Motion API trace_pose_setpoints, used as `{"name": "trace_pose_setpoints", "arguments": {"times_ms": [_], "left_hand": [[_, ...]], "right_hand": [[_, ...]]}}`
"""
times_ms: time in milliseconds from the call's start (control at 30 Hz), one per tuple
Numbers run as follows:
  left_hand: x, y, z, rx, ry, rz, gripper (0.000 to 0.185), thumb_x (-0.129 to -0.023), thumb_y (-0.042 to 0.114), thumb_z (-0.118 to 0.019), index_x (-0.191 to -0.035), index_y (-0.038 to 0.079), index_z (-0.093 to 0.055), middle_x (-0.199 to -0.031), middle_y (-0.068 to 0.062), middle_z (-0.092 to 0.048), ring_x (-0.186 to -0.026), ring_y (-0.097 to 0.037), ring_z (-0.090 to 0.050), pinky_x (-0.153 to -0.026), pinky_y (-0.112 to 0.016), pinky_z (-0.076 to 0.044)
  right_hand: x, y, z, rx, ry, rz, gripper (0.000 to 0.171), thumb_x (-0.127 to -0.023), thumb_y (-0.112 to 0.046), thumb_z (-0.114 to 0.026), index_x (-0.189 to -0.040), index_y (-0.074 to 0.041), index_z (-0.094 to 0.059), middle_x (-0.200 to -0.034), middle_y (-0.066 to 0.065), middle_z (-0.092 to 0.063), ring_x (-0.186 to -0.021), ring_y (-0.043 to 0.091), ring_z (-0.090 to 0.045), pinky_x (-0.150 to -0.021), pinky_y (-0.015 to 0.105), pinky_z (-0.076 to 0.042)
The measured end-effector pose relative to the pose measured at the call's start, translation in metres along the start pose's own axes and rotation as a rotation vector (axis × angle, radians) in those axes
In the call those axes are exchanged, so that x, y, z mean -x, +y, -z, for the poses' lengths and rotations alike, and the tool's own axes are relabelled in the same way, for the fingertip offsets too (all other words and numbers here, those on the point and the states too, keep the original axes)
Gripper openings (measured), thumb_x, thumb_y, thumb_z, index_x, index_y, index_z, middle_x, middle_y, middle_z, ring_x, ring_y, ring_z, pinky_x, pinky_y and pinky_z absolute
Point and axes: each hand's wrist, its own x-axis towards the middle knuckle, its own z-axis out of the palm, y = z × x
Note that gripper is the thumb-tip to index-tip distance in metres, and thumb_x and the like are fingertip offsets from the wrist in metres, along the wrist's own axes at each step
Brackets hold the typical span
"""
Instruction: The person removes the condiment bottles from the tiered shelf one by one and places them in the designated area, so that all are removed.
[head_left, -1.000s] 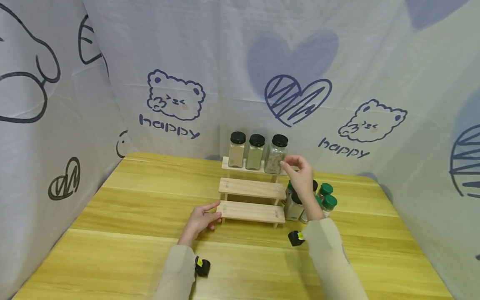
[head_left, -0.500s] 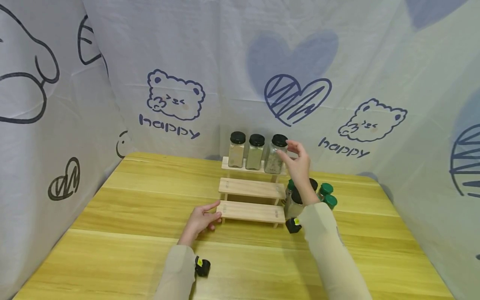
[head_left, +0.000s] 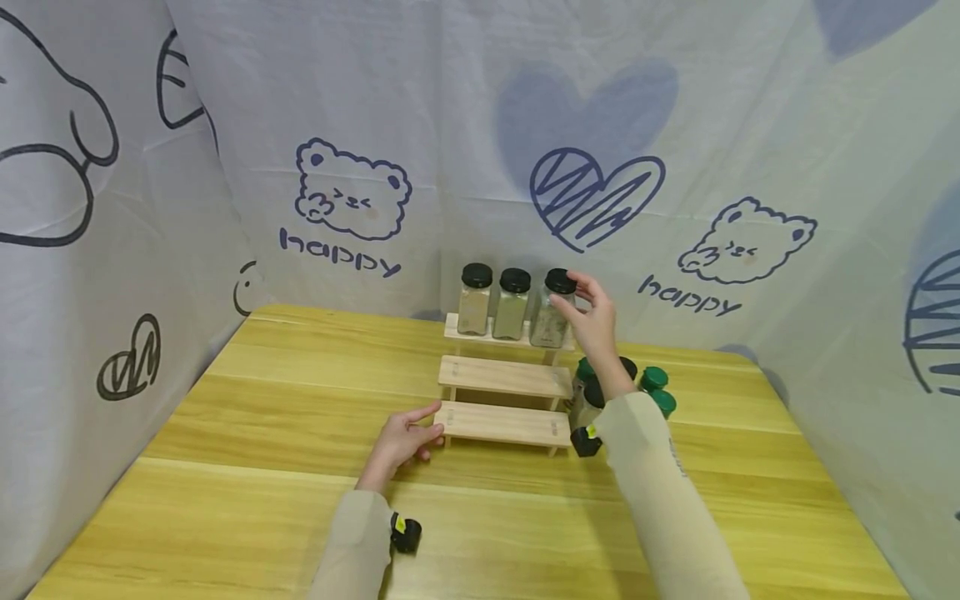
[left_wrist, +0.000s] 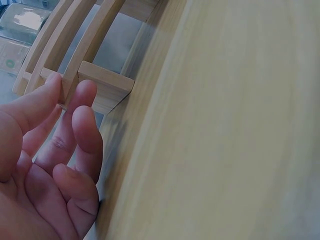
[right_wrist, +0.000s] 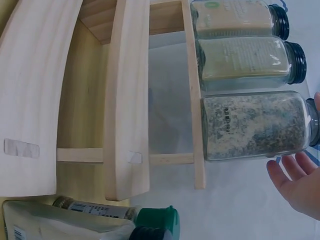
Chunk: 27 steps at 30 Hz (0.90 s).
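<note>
A three-step wooden rack (head_left: 504,422) stands on the table. Its lowest step's left end is pinched between the thumb and fingers of my left hand (head_left: 397,443), also close up in the left wrist view. On the top step three black-lidded glass spice jars stand upright in a row. The rightmost spice jar (right_wrist: 255,125) holds a grey-white speckled seasoning. My right hand (head_left: 597,329) holds this jar around its lid and neck, thumb in front, fingers on the right side. The middle jar (head_left: 511,318) is greenish, the left jar (head_left: 474,310) beige.
Right of the rack, several more jars stand close together, some with green lids (head_left: 654,378), partly hidden by my right forearm. The middle step (head_left: 504,376) and lowest step are bare. A printed white cloth (head_left: 450,125) hangs behind the wooden table (head_left: 262,492).
My right hand has moved up from the side of the rightmost jar to its lid and neck. The left hand has stayed on the rack, and the jars stand as before.
</note>
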Motion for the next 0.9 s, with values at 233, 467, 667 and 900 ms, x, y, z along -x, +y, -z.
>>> {"name": "trace_pose_setpoints", "arguments": {"times_ms": [233, 467, 667, 900], "left_hand": [[-0.001, 0.000, 0.001, 0.007, -0.002, -0.003, 0.044, -0.085, 0.016, -0.062, -0.128, 0.017, -0.051, -0.077, -0.009, -0.068, -0.041, -0.011, -0.050, -0.033, -0.021, -0.022], [0.000, 0.001, 0.000, 0.006, -0.001, 0.007, 0.044, -0.085, 0.016, -0.062, -0.127, 0.017, -0.052, -0.078, -0.009, -0.068, -0.041, -0.011, -0.050, -0.034, -0.021, -0.022], [0.001, 0.000, 0.000, -0.002, -0.003, 0.012, 0.044, -0.085, 0.017, -0.062, -0.128, 0.017, -0.051, -0.078, -0.009, -0.068, -0.042, -0.011, -0.050, -0.034, -0.021, -0.023], [0.000, 0.000, 0.001, -0.003, 0.000, 0.011, 0.044, -0.085, 0.016, -0.062, -0.128, 0.017, -0.052, -0.078, -0.009, -0.068, -0.042, -0.011, -0.050, -0.034, -0.021, -0.023]], "right_hand": [[-0.004, 0.017, -0.002, -0.002, -0.002, -0.004, 0.043, -0.080, -0.005, -0.067, -0.119, 0.002, -0.051, -0.122, 0.016, -0.049, -0.108, 0.028, -0.045, -0.084, 0.042, -0.042], [-0.005, 0.017, -0.005, -0.015, -0.054, -0.053, 0.051, -0.077, 0.000, -0.068, -0.121, 0.004, -0.042, -0.128, 0.016, -0.042, -0.112, 0.029, -0.043, -0.087, 0.042, -0.040], [-0.004, 0.016, -0.005, 0.065, -0.091, -0.029, 0.059, -0.075, 0.001, -0.070, -0.121, 0.005, -0.034, -0.131, 0.018, -0.038, -0.109, 0.035, -0.044, -0.081, 0.044, -0.042], [0.000, 0.021, -0.007, 0.100, -0.039, 0.059, 0.058, -0.074, -0.001, -0.072, -0.119, 0.006, -0.035, -0.128, 0.022, -0.040, -0.108, 0.036, -0.044, -0.082, 0.044, -0.042]]}}
